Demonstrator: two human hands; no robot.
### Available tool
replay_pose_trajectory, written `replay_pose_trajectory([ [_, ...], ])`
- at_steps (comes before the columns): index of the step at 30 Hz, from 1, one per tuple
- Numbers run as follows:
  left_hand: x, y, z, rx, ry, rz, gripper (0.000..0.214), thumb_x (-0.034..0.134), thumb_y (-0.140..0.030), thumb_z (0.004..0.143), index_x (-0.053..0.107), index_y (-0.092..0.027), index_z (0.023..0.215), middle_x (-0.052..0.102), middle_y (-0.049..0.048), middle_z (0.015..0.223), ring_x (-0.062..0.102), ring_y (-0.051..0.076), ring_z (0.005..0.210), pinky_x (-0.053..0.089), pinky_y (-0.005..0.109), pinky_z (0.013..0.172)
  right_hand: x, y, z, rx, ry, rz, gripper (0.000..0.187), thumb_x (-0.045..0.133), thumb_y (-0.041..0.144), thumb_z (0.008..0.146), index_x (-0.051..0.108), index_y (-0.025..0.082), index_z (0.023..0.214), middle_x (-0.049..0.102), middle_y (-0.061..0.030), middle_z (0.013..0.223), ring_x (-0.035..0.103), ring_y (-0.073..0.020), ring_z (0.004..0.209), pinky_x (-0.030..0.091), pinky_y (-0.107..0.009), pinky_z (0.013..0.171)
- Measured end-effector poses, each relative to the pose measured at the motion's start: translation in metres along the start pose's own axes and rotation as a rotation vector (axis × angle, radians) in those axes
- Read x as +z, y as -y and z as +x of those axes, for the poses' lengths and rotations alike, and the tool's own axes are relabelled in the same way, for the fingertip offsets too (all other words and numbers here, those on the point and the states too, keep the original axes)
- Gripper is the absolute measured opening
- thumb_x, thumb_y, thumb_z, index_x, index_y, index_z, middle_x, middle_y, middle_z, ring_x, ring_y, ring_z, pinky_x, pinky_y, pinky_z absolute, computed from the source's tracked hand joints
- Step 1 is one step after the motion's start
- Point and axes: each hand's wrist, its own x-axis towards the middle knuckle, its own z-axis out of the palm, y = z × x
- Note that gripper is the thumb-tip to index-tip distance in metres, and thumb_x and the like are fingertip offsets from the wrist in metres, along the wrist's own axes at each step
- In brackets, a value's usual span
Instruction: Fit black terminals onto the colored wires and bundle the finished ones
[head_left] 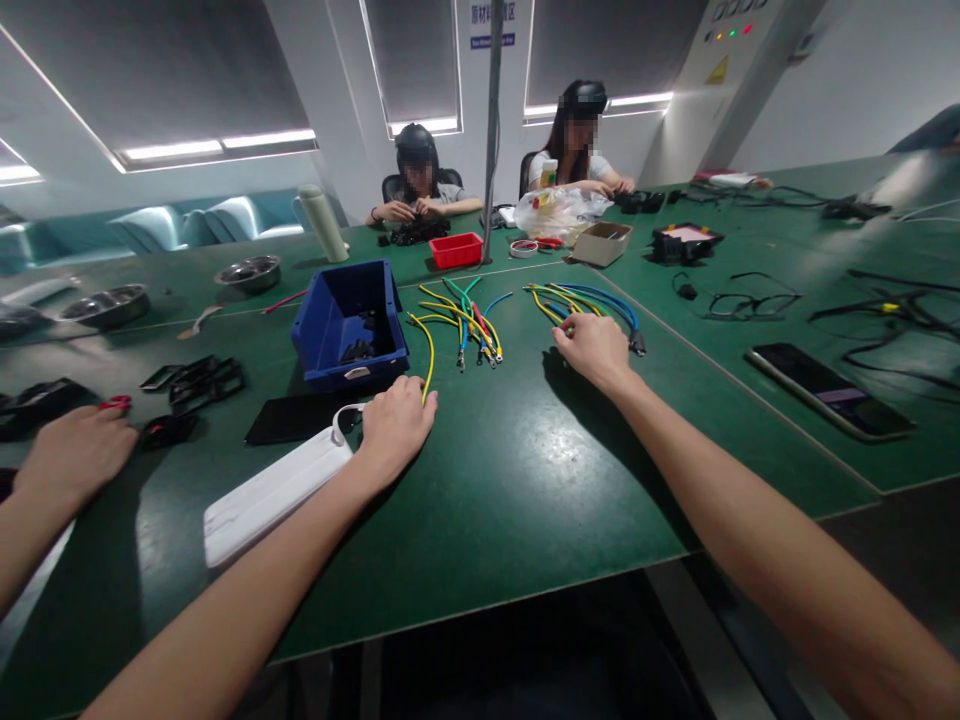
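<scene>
My left hand is closed near the table's middle, with a yellow cable running up from its fingers. My right hand lies at a bundle of blue, green and yellow cables, fingers curled on them; the fingertips are partly hidden. Between the hands, farther back, a loose pile of yellow, green, blue and red cables with metal end lugs rests on the table. A blue bin with black parts in it stands beyond my left hand. Beside my left wrist lies a white strapped case.
A smartphone and glasses are at right. A co-worker's hand is at far left, near black frames. A red tray, a pole and a box stand farther back. Two people sit opposite.
</scene>
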Motion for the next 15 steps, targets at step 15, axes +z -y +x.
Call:
replay_pose_trajectory([
  [15,0.002,0.012,0.011,-0.122,-0.042,-0.188,0.027,0.038,-0.028,0.089,0.059,-0.017,0.102,0.068,0.0102,0.079,0.066,0.026,0.075,0.047,0.034,0.070,0.001,0.000,-0.001,-0.015,0.001,0.020,0.036,0.048,0.045,0.088,0.071,0.023,0.103,0.071,-0.0130,0.097,0.066,-0.0294,0.095,0.048,-0.037,0.080],
])
